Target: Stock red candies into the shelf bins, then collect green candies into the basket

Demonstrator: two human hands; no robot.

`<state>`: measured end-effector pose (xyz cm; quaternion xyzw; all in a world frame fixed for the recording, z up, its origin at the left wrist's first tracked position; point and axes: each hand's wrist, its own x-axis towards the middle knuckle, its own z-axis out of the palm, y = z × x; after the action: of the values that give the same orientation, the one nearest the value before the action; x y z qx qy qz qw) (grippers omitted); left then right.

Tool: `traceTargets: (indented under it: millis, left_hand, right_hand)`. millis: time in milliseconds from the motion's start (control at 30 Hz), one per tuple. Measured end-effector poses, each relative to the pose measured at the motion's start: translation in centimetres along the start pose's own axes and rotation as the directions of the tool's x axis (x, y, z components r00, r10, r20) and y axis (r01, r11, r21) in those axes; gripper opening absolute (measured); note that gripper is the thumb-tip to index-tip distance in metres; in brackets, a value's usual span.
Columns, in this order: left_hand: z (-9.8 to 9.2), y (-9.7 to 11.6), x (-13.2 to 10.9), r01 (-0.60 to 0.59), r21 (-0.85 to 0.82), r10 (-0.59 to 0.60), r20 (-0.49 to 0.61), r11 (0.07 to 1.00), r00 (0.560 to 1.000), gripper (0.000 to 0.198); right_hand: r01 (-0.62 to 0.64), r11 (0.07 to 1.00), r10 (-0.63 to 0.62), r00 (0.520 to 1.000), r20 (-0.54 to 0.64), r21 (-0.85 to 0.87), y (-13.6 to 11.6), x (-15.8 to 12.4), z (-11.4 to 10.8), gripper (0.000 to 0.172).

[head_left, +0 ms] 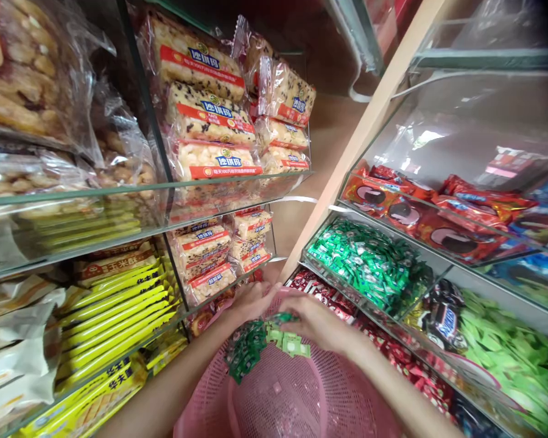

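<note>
A pink mesh basket point(278, 398) is low in the middle of the view, tilted, its inside facing me. My left hand point(252, 301) is closed at its far rim. My right hand point(313, 319) reaches over the basket, fingers curled on dark green wrapped candies point(284, 317). Below my left hand, a cluster of dark green wrapped candies point(246, 350) lies against the basket's inner side. Light green wrapped candies point(290, 342) lie beside them, just under my right fingers.
Glass shelves flank me. On the left are packaged cereal bars point(214, 115) and yellow wafer packets point(119, 316). On the right stand bins of green candies point(365, 258), light green candies point(511, 353) and red packets point(479, 204). A wooden post point(360, 140) rises between the shelves.
</note>
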<state>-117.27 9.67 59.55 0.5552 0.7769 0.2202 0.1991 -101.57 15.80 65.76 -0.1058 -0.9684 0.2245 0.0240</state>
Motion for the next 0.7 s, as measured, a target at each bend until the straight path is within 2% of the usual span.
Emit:
traceTargets:
  millis: [100,233,433,700]
  left_hand:
    - [0.1,0.1,-0.1,-0.006,0.001,0.006,-0.014,1.000,1.000,0.068]
    - [0.3,0.0,-0.2,0.031,0.015,-0.031,-0.017,0.999,0.999,0.069]
    - [0.5,-0.3,-0.3,0.032,0.026,-0.031,-0.030,0.999,0.999,0.070]
    - [0.7,-0.2,-0.4,0.023,0.035,-0.022,-0.040,0.999,0.999,0.070]
  right_hand:
    - [0.011,0.996,-0.004,0.996,0.085,-0.093,0.2,0.6,4.9,0.010]
    - [0.122,0.964,-0.085,0.983,0.161,-0.236,0.2,1.1,8.6,0.013]
    - [0.256,0.905,-0.193,0.959,0.207,-0.339,-0.4,2.0,10.7,0.008]
    - [0.203,0.920,-0.137,0.968,0.209,-0.337,-0.1,2.1,11.2,0.014]
